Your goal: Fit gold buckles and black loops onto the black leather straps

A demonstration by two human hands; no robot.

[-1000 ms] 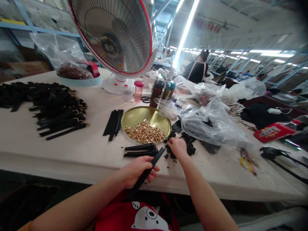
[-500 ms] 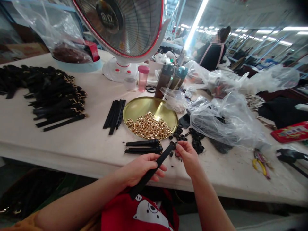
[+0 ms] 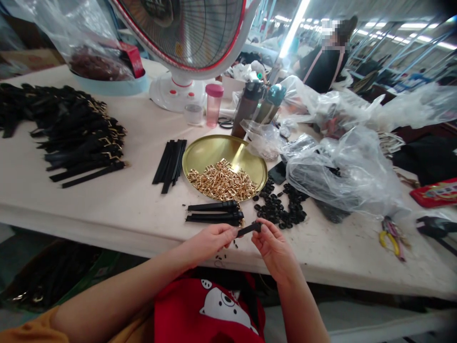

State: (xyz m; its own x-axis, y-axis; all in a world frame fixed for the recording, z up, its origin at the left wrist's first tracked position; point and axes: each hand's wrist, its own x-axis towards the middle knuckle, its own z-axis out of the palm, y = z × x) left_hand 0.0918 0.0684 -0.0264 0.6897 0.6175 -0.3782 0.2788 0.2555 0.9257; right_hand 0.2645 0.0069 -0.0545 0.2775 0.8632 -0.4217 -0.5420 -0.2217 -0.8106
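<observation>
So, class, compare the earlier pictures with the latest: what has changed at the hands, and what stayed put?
The right hand has left the heap of small black pieces, moved back toward the person, and now grips an end of the black strap. The left hand still holds the strap, now less slanted. The gold pieces, tray and black strips stayed put.

Forward-and-down head view over table [image 3: 139, 209]

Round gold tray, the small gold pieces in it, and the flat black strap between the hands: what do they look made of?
Round gold tray: probably metal, polished, given the bright streak of reflected light.
Small gold pieces: likely metal, shiny, from their glints.
Flat black strap: matte, perhaps leather or a synthetic; its dull surface leaves it open.
</observation>
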